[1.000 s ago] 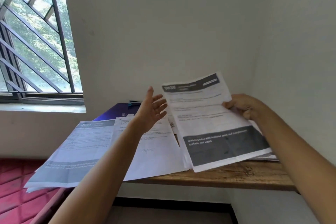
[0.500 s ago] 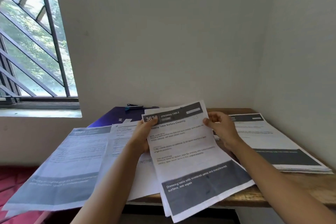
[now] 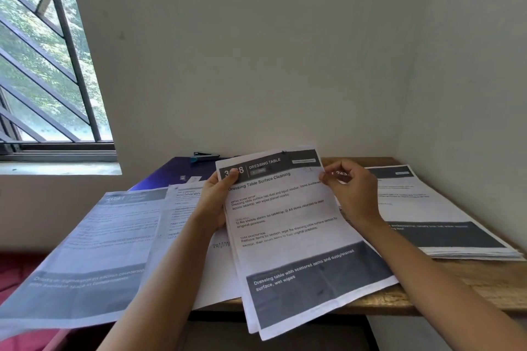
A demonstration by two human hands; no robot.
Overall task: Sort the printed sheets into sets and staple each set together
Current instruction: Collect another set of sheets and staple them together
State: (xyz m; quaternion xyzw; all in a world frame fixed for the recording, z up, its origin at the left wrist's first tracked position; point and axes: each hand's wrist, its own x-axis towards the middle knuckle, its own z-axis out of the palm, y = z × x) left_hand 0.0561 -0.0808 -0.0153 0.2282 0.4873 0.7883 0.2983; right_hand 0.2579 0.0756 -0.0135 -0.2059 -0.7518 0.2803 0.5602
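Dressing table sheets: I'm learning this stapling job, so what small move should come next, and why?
Probably square them up first. The left hand and right hand pinch the dressing table sheets at the top corners, but their bottom edges sit out of line. The stapler lies untouched behind them.

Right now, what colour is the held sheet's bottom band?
Dark grey band, white lettering; head view.
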